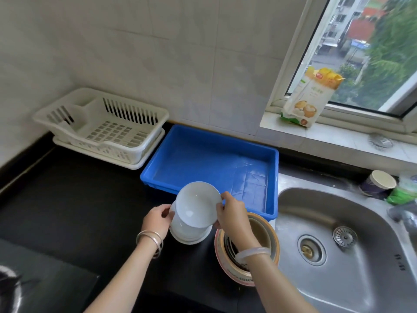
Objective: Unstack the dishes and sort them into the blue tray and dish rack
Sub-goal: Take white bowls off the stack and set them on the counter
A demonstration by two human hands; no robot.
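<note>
From the head camera, the right hand [230, 213] pinches the near rim of the top bowl [196, 204], thumb and fingertips closed on the thin edge. The bowl is tilted, its hollow facing the camera, and part-lifted from the stack of white bowls [190, 236] directly beneath the grip. Across the bowl from that pinch, the left hand [156, 220] curls against the side of the stack and holds it. Just beyond the grip lies the blue tray [203, 134], nothing in it; farther beyond and to the left of the grip sits the dish rack [101, 127], also holding no dishes. Under the right wrist, close behind the grip, stands a second pile of brown-rimmed dishes [272, 236], with the sink [338, 222] to its right. The likely failure is slippage: a glossy bowl held by one edge at a tilt could swing or drop onto the stack and chip. The bowl below may also cling and rise with it if the left hand loosens. A lowered right forearm could knock the brown-rimmed pile.
</note>
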